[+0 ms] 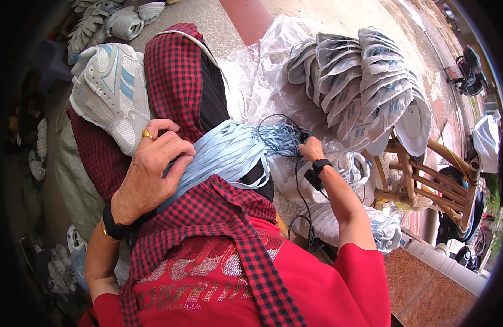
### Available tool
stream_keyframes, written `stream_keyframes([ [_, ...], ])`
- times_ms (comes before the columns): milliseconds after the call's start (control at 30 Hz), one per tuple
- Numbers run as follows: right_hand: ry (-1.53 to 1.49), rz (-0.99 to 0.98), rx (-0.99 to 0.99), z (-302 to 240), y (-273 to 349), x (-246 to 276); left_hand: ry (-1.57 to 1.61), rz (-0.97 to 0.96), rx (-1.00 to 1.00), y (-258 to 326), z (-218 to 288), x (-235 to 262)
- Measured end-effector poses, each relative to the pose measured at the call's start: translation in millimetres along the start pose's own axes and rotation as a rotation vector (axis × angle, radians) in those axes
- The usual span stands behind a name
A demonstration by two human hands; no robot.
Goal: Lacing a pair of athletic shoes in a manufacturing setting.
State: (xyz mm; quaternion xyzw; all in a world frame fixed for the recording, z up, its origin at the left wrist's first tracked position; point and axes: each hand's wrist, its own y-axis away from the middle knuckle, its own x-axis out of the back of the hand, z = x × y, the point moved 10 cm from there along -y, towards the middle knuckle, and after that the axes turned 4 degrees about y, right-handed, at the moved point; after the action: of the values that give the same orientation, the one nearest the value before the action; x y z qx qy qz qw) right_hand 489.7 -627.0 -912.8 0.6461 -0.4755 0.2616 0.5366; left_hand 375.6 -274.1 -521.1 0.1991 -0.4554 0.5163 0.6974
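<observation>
A thick bundle of light blue shoelaces (224, 143) lies across my lap. My right hand (311, 148) is closed at the bundle's far right end, gripping laces there beside a black cable. At the bundle's left end is my left hand (156, 163), its fingers curled and thumb close to the index finger; whatever is between them is hidden. Next to that hand, a white and grey sneaker (112, 92) with blue stripes rests on my left thigh, toe toward me. No lace shows in its eyelets. A red and black checked cloth (175, 82) covers my legs.
Stacked shoe uppers (366, 87) stand at the right on a bamboo stool (409, 174). Clear plastic sheeting (262, 60) spreads beyond my knees. White shoes (344, 223) lie below my right arm, where a black cable (301, 204) hangs. More shoes (123, 22) sit far left.
</observation>
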Motion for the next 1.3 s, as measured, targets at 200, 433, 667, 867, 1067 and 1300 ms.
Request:
stream_keyframes([
  [200,-0.082,0.158,-0.303,31,8,-39,0.057,-0.005,0.048,4,-6,0],
  [433,-0.678,0.204,0.236,-74,74,65,0.049,0.015,0.047,5,-6,2],
  [667,-0.641,0.489,0.452,-129,146,161,0.021,0.019,0.013,4,0,1],
  [867,-0.666,0.598,0.531,-158,197,194,0.019,0.098,-0.081,-14,23,12],
  [1067,-0.671,0.561,0.602,-171,205,195,0.074,0.055,-0.236,-51,54,-10],
  [1300,-0.707,0.534,0.627,-175,208,195,-0.091,-0.29,-0.305,-58,63,-74],
])
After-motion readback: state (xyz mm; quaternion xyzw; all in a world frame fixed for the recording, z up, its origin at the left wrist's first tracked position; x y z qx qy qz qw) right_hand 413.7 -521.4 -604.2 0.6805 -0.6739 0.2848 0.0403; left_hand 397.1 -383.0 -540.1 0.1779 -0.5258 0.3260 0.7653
